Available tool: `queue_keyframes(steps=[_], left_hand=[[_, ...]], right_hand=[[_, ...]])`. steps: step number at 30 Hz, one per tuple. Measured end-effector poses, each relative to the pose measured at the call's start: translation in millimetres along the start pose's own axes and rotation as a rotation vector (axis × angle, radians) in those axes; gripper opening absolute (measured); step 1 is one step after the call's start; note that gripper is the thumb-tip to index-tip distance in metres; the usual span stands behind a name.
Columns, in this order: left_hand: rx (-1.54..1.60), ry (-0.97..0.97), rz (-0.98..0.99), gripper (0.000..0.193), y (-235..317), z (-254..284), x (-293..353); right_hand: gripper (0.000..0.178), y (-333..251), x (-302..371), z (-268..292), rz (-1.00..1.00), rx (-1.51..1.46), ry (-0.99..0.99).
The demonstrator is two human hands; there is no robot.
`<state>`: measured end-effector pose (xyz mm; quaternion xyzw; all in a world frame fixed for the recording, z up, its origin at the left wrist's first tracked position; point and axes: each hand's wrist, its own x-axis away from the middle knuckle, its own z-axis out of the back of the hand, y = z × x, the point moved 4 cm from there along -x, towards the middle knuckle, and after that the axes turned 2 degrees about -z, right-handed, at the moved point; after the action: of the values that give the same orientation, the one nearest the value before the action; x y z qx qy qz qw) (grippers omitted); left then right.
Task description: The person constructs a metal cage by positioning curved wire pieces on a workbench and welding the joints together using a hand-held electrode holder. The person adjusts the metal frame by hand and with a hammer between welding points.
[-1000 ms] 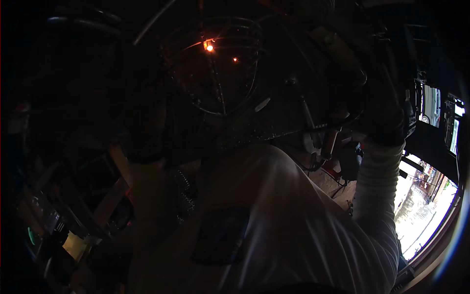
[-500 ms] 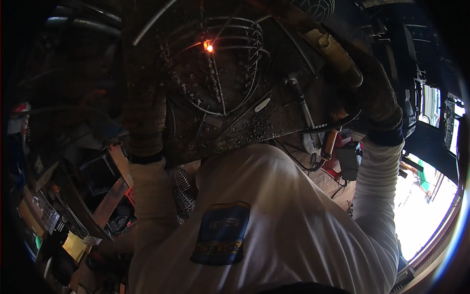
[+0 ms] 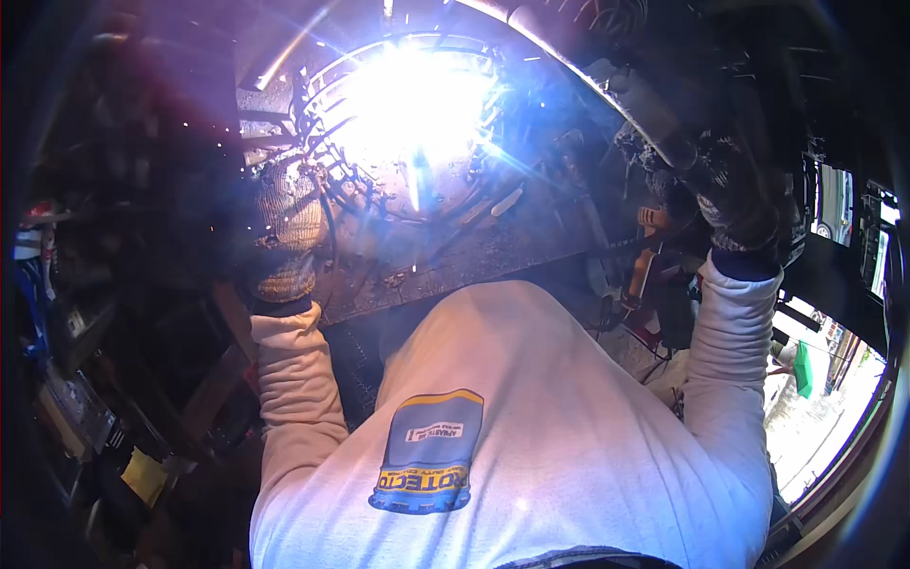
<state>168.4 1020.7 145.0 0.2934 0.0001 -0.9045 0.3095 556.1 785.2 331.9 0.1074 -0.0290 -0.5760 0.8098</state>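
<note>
My gloved right hand [image 3: 730,185] is closed around the handle of a welding torch [image 3: 654,123], whose long curved neck reaches up and left. A blinding white-blue arc [image 3: 408,104] burns over a round frame of bent metal rods [image 3: 370,194], hiding most of it and the torch's tip. The frame lies on a dark metal plate [image 3: 379,284]. At the plate's left side, close to the frame, is my gloved left hand [image 3: 287,213]. Glare and shadow hide how its fingers lie and whether they hold anything.
A metal rod [image 3: 289,49] lies left of the arc. A small pale strip [image 3: 507,202] rests on the plate right of the frame. An orange-handled tool [image 3: 640,273] hangs by the plate's front edge. Dark clutter with a yellow piece [image 3: 145,477] lies lower left.
A small orange glow on the frame has become a blinding arc with flying sparks. It lights up the plate, my gloves and my sleeves. Both hands stay about where they were.
</note>
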Motion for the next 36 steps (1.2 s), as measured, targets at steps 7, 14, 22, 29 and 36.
queue_keyframes(steps=[7, 14, 22, 29, 36], left_hand=[[-0.007, -0.007, -0.011, 0.040, -1, 1, -1], [-0.055, -0.065, -0.031, 0.045, 3, 3, 4], [1.046, -0.023, 0.384, 0.044, -28, -57, 36], [1.258, -0.078, 0.436, 0.043, -38, -56, 19], [0.004, -0.298, -0.044, 0.046, 25, 1, -41]], right_hand=[[0.038, -8, -11, 21, -0.081, -0.059, 0.155], [0.038, -9, 6, 5, -0.634, -0.463, 0.172], [0.042, -31, 33, -9, -1.048, -1.174, 0.462], [0.047, -64, 77, -11, -1.229, -1.598, 0.829], [0.052, -123, 161, -1, -1.260, -1.786, 1.306]])
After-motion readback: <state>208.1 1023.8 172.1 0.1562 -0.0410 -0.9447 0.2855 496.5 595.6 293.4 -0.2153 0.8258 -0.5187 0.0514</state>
